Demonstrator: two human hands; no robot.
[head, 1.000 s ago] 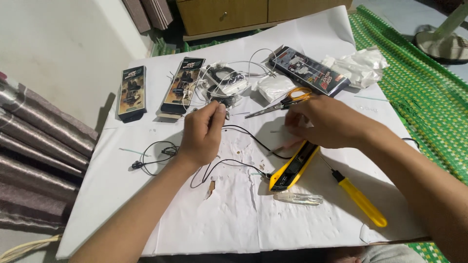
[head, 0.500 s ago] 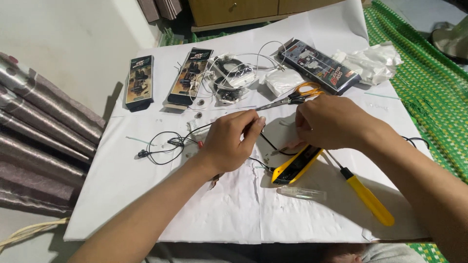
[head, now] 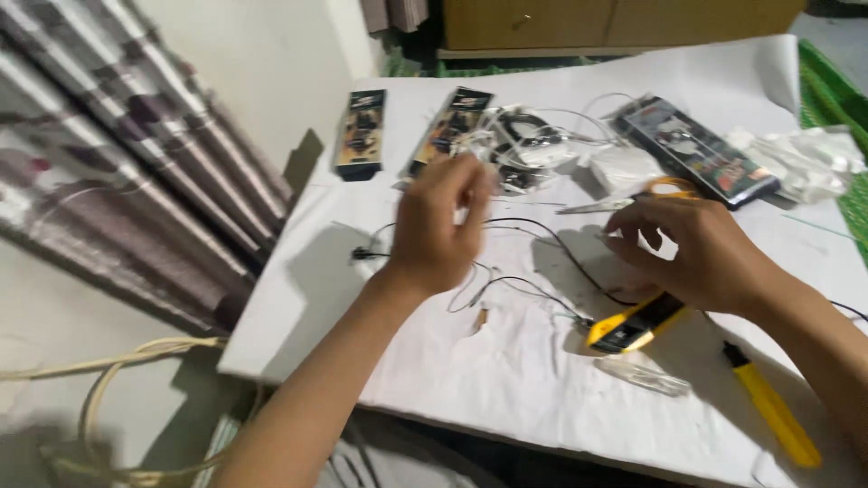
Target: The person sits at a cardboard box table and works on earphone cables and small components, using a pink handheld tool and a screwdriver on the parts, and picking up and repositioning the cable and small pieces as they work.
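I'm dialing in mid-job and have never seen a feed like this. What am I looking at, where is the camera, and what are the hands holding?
There is no machine here: a person works with two bare hands, and the one picture comes from a camera on their head, looking down. The left hand is raised over the white sheet, its fingertips pinched; the blur hides whether they grip the thin black wire beneath. The right hand hovers with curled fingers just above a yellow and black tool; it seems to hold nothing. Also on the sheet: a yellow-handled screwdriver, orange-handled scissors, two dark flat packages, a larger dark package, tangled white cables and crumpled clear plastic.
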